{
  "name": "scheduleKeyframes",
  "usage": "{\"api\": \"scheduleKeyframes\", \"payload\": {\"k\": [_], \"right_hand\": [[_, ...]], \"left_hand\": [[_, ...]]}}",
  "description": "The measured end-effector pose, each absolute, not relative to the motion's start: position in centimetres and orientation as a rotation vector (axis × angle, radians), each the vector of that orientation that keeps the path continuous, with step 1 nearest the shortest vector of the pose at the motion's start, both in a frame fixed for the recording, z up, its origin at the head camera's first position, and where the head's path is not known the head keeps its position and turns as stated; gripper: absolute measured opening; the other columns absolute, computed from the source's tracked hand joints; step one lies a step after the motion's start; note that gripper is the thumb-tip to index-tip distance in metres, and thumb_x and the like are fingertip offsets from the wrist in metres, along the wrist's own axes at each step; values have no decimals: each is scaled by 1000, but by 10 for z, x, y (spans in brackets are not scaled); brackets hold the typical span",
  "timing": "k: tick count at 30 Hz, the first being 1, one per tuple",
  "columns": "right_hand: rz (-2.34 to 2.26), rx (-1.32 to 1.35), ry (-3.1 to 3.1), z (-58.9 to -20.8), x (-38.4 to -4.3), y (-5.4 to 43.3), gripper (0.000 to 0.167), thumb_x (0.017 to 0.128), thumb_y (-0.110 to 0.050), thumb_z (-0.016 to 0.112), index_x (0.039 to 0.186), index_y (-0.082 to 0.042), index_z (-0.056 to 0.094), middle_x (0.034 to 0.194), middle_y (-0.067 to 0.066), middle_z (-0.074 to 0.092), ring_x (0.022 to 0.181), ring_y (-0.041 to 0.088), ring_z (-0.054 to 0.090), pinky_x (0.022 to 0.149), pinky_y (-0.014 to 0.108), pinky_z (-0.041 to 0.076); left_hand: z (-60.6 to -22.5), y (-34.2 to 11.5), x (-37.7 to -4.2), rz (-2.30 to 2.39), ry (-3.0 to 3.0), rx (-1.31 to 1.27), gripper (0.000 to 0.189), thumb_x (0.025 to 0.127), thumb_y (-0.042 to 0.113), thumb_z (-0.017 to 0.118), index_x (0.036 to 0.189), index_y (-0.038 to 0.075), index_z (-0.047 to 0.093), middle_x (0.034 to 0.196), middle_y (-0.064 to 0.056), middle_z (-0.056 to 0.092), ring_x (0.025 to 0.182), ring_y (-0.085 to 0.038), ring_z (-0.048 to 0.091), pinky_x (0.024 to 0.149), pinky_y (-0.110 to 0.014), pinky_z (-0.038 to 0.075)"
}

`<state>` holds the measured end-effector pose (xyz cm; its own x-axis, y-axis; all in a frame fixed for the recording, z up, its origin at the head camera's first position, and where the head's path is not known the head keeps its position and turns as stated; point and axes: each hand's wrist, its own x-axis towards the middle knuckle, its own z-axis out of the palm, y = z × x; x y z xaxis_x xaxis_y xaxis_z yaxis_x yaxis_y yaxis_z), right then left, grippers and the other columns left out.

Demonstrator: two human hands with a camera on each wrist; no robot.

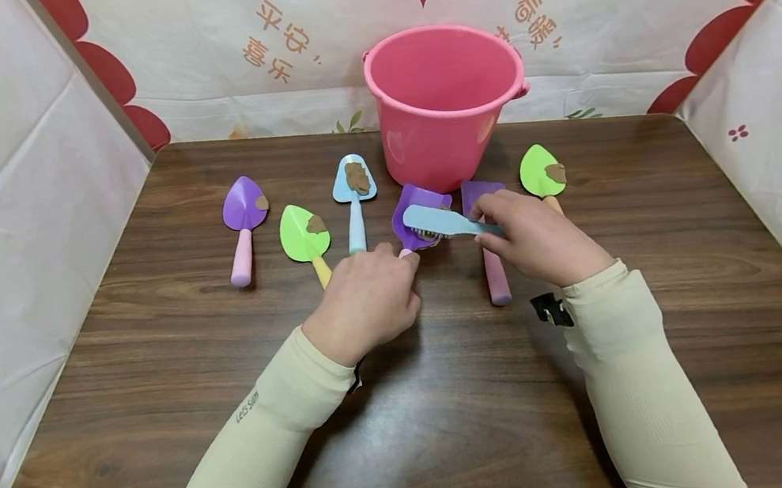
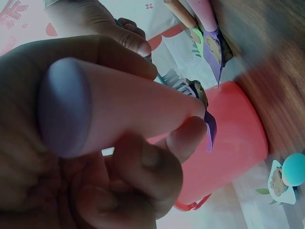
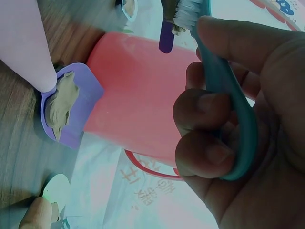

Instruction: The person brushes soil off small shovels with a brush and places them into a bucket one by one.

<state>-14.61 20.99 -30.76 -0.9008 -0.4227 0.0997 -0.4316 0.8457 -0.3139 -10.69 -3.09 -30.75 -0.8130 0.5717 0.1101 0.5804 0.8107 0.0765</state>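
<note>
My left hand (image 1: 368, 298) grips the pink handle (image 2: 128, 102) of a purple toy shovel (image 1: 418, 195), whose blade is raised in front of the bucket. A light blue brush (image 1: 431, 220) is in my right hand (image 1: 540, 235), fingers wrapped around its handle. Its white bristles (image 3: 188, 14) face down against the brownish, clay-like lump (image 2: 198, 90) on the blade. Under the right hand lies a second purple shovel (image 3: 88, 90) with a pink handle (image 1: 498, 280) and brown clay on its blade.
A pink bucket (image 1: 434, 144) stands at the table's back edge. To the left lie a purple trowel (image 1: 240, 208), a green trowel (image 1: 297, 238) and a light blue shovel (image 1: 355, 224), each with brown clay. Another green trowel (image 1: 535, 169) lies beyond the right hand.
</note>
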Motion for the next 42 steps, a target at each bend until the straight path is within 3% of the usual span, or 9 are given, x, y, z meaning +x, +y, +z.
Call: {"api": "scheduleKeyframes", "payload": {"k": [9, 24, 34, 42], "right_hand": [[560, 685, -2968, -310, -149, 213, 19, 90, -8, 71, 106, -7, 61, 95, 6, 59, 81, 22, 52, 72, 40, 44], [683, 659, -2911, -304, -149, 214, 10, 93, -10, 66, 103, -9, 64, 99, 6, 61, 89, 23, 52, 78, 42, 43], [709, 823, -2922, -303, -146, 209, 14, 89, -7, 69, 101, -13, 64, 91, -1, 59, 85, 16, 53, 77, 38, 44], [603, 775, -2982, -306, -147, 210, 16, 90, -10, 69, 104, -13, 61, 94, 2, 61, 86, 19, 55, 78, 41, 38]], "left_hand": [[-309, -30, -106, -150, -2894, -936, 9, 81, 14, 63, 88, 10, 66, 73, -8, 57, 59, -26, 56, 47, -42, 47], [-308, -31, -107, -138, -2923, -924, 7, 82, 16, 64, 86, 10, 64, 73, -7, 56, 58, -26, 55, 47, -41, 46], [-308, -32, -109, -145, -2938, -906, 7, 81, 16, 63, 86, 10, 65, 74, -7, 56, 59, -29, 58, 48, -42, 46], [-308, -33, -109, -153, -2949, -905, 9, 82, 15, 63, 89, 10, 66, 75, -7, 58, 61, -30, 59, 50, -43, 48]]}}
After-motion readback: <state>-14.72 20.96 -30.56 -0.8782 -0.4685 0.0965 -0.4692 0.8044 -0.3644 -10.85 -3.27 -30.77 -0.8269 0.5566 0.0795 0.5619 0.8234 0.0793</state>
